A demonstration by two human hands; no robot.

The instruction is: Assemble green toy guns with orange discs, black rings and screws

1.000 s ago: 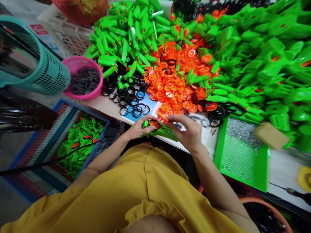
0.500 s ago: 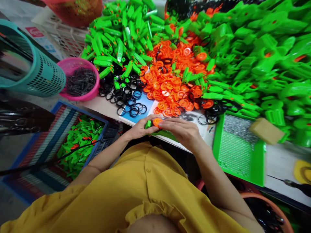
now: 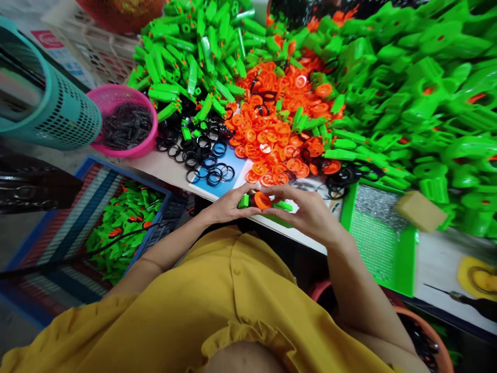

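Both hands meet at the table's front edge around a green part (image 3: 282, 206) with an orange disc (image 3: 262, 201) on it. My left hand (image 3: 229, 203) is closed on its left end, where a bit of green and black shows. The fingers and thumb of my right hand (image 3: 301, 210) grip the right side, next to the disc. Just beyond the hands lie a pile of orange discs (image 3: 267, 134) and loose black rings (image 3: 214, 177). Heaps of green parts (image 3: 194, 62) rise behind them.
Large green shells (image 3: 438, 98) fill the right. A green tray (image 3: 407, 264) holds small metal pieces, with a tan block (image 3: 421, 211) at its edge. At left stand a pink bowl (image 3: 153, 135), a teal basket (image 3: 72, 116) and a blue-rimmed crate (image 3: 19, 259) below.
The orange disc is more exposed and slightly lower right. My right hand's flat, covering fingers have moved right and now arch around the part. The view has shifted slightly.
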